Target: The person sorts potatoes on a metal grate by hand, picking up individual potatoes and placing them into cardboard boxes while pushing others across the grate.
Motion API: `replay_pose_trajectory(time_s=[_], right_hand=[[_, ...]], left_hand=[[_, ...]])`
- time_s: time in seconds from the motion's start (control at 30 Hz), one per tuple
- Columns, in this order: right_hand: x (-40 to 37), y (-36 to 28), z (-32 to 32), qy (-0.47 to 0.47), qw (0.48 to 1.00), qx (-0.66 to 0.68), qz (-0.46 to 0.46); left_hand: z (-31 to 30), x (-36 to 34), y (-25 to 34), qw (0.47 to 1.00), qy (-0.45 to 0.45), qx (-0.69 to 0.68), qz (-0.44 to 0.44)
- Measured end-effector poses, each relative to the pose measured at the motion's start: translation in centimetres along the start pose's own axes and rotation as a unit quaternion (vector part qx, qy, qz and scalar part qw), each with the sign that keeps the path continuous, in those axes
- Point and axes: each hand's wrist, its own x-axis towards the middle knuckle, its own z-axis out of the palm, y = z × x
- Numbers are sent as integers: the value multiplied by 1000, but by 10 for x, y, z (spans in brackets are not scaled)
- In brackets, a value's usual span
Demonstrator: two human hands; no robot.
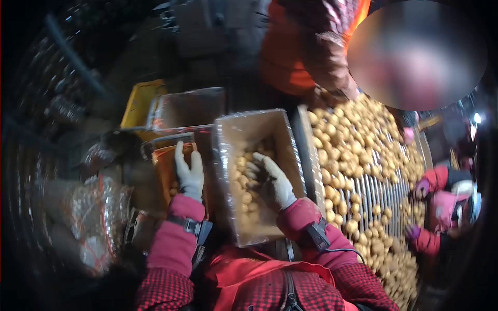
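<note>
A plastic-lined cardboard box (282, 132) stands in front of my body, with a layer of potatoes (246, 197) inside. My right hand (274, 181), in a pale glove with a soiled palm, is over the box's interior with its fingers spread and nothing held. To the left, my left hand (190, 172), also gloved, is raised over an orange container (165, 160) beside the box. Its fingers are apart and it holds nothing. A few potatoes show low in the orange container.
Right of the box, a roller table (371, 194) carries many potatoes. A person in orange (285, 52) reaches in at the top; another person's purple-gloved hands (421, 188) are at the right edge. Behind are a yellow crate (136, 106) and a lined box (189, 106); plastic bags (101, 217) lie left.
</note>
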Motion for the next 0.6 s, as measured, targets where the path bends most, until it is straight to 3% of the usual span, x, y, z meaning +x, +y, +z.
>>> replay_pose_trajectory(time_s=[0.03,0.07,0.1,0.17,0.23,0.27,0.37,0.43,0.5,0.6], right_hand=[[-19,2,-9,15,1000,13,-2],[-36,3,-18,29,999,26,-4],[-56,2,-25,7,999,37,-11],[-88,-3,-36,17,998,52,-13],[-119,-3,-51,31,996,75,-29],[-133,-2,-58,48,993,95,-40],[-191,-10,-69,59,987,120,-84],[-232,-8,-81,78,979,156,-108],[-263,8,-102,88,968,196,-133],[-316,12,-112,135,953,191,-192]], left_hand=[[9,-11,1,999,-20,-27,8],[16,-20,20,995,-53,-58,-53],[29,-25,19,992,-69,-108,3],[45,-34,67,987,-115,-108,16],[64,-39,96,971,-157,-111,141],[70,-43,117,966,-159,-35,203],[100,-74,171,930,-270,-82,233],[117,-102,200,898,-334,-141,251],[127,-129,217,867,-366,-115,319],[129,-165,250,773,-445,-92,444]])
